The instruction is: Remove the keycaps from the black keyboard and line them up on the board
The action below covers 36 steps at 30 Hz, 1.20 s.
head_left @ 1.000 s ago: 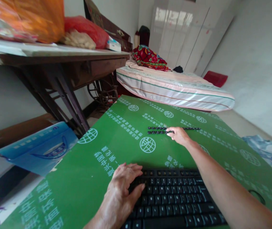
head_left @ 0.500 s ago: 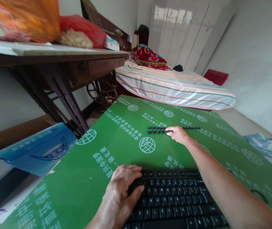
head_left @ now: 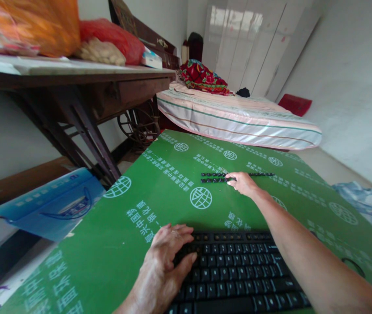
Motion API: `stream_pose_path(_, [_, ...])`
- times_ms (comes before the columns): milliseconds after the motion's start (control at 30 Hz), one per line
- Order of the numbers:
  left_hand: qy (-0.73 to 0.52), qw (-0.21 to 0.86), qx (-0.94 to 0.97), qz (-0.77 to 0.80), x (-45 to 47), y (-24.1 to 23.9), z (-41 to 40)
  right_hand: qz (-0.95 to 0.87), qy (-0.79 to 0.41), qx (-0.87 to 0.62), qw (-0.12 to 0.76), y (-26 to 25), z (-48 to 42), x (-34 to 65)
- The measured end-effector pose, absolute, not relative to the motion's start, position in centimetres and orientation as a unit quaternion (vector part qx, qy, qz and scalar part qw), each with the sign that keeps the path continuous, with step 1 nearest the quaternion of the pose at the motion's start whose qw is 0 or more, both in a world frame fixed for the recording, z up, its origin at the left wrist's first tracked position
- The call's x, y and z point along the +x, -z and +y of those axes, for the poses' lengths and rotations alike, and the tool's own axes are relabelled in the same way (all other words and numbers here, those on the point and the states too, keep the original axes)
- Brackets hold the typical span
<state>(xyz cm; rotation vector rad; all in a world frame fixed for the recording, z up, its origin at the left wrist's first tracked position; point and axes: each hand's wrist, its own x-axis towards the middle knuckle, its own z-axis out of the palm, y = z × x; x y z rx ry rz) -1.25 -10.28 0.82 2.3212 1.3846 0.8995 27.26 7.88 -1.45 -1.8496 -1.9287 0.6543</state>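
Observation:
A black keyboard (head_left: pixel 238 274) lies at the near edge of a green printed board (head_left: pixel 160 183). My left hand (head_left: pixel 168 257) rests on the keyboard's left end, fingers spread and flat over the corner. My right arm reaches forward across the board. My right hand (head_left: pixel 244 183) is at two rows of small black keycaps (head_left: pixel 215 177) laid out in lines, fingers pinched at the end of the nearer row. What the fingertips hold is too small to make out.
A dark wooden table (head_left: pixel 75 83) with orange and red bags stands to the left, a blue box (head_left: pixel 52 205) beneath it. A mattress (head_left: pixel 238 122) with a red cloth lies beyond the board. White wardrobe doors stand at the back.
Almost nothing has changed; both hands stay where they were, and the view has shifted very slightly.

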Motion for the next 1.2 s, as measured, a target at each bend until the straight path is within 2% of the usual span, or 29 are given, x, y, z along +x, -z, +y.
stream_pose_path(300, [-0.306,0.153,0.807,0.482,-1.3,-0.7,-10.3,-0.694,-0.218,-0.659,0.191,1.3,7.6,27.2])
stream_pose_path(533, [-0.308,0.162,0.807,0.477,-1.2,-0.8,-10.3,-0.702,-0.165,-0.656,0.222,-0.4,6.6,26.9])
stream_pose_path(833, [-0.329,0.208,0.784,0.484,-0.7,-1.2,-10.2,-0.675,-0.001,-0.652,0.345,-5.2,-1.4,24.5])
stream_pose_path(900, [-0.339,0.217,0.776,0.485,-0.7,-1.2,-10.2,-0.652,-0.069,-0.642,0.398,-5.2,-3.7,23.6])
stream_pose_path(1000, [-0.355,0.233,0.764,0.485,-0.7,-1.2,-10.2,-0.607,-0.283,-0.602,0.435,-4.9,-6.5,22.3])
stream_pose_path(1100, [-0.367,0.249,0.755,0.483,-0.7,-1.3,-10.3,-0.603,-0.434,-0.548,0.383,-4.9,-8.2,21.0])
stream_pose_path(1200, [-0.373,0.261,0.746,0.486,-0.6,-1.2,-10.3,-0.640,-0.469,-0.520,0.317,-5.2,-8.9,20.0])
